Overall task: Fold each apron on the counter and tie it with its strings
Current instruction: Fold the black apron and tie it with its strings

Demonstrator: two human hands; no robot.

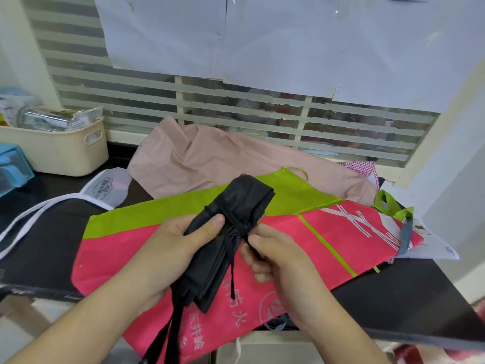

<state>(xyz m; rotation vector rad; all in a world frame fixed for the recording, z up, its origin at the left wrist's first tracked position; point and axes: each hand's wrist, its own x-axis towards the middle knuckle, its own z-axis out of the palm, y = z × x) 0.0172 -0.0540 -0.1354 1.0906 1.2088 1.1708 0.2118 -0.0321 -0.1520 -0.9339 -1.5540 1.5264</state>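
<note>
Lying spread across the dark worktop (409, 292) was a pink and lime-green apron (301, 245) of smooth, slightly stiff cloth, printed with pale characters and a white bow pattern; its near edge hung over the worktop's front. Behind it sat a crumpled, dusty-pink apron (210, 156), creased like paper, reaching up against the window's striped blind (131, 101). To the left lay a dark apron with white piping (39, 227) and a translucent pocket bearing small lettering. A cream plastic basket (60, 151) with a cut-out handle stood at the far left, a blue container (13, 166) beside it. At the far right, green straps (391, 206) and a bit of checked cloth (362, 166) showed.

Above the pink apron, clear of the worktop, the black apron (236, 232) was held as a long folded bundle, matte and soft, its thin strings (232, 269) wound round the middle and dangling below. The left hand (178, 248) gripped the bundle from the side, thumb pressed on top. The right hand (273, 253) pinched a string just beside the wrap, its fingers curled.
</note>
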